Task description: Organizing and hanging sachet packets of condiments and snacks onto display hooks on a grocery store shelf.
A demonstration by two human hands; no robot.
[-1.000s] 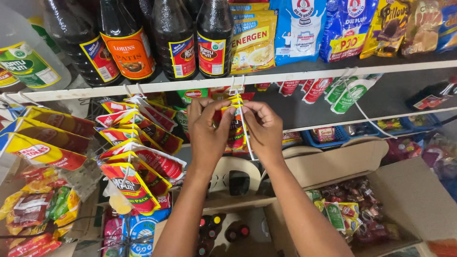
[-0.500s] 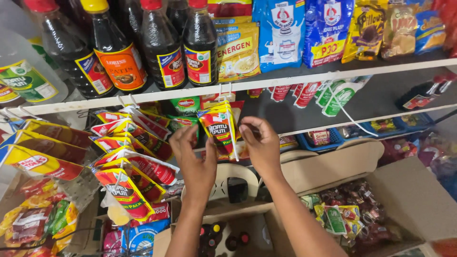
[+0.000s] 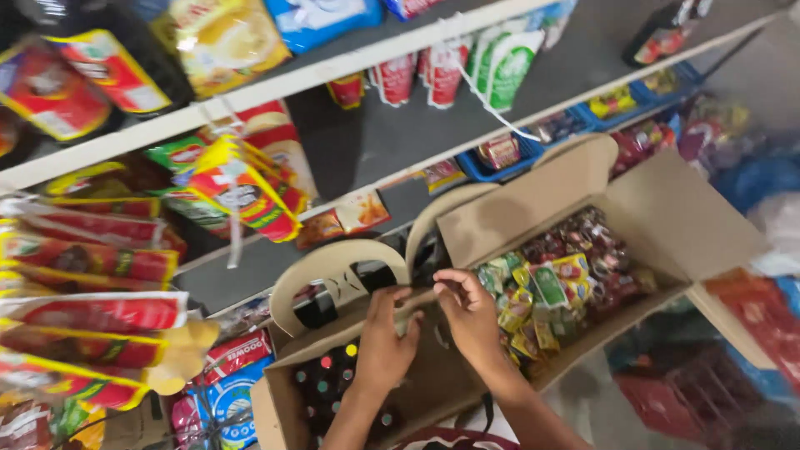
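While both forearms rise from the bottom edge, hands meet over the box divide; notes below.

L hand: left hand [image 3: 385,340] palm down, fingers curled, fingertips at the top edge of the cardboard wall between the two boxes. Looks pinched narrow on the wall edge; exact grip can't tell, blur.

R hand: right hand [image 3: 469,315] just beside L, nearly touching it, wrist bent, fingers [image 3: 446,282] folded inward, thumb side toward L hand. Narrow, closed-ish; can't tell if anything small sits in it.

Arms: both angled up and slightly left from lower centre, R forearm longer in view, elbows out of frame.

Cardboard wall: shared flap/wall [image 3: 417,312] sits directly under both hands, between the two open boxes.

L box: open cardboard box [image 3: 275,408] w/ rounded flaps, holds dark bottles [image 3: 329,385] seen cap-up, caps of mixed colours.

R box: larger open box [image 3: 667,208] w/ small sachets [image 3: 550,283], green/yellow/red, heaped just right of R hand.

Shelf: white shelf edge [image 3: 275,87] above, well apart from hands; hanging strip of red-yellow sachets [image 3: 246,192] below it, tilted.

Left side: stacked red-yellow packets [image 3: 92,317] at far left, apart from hands.
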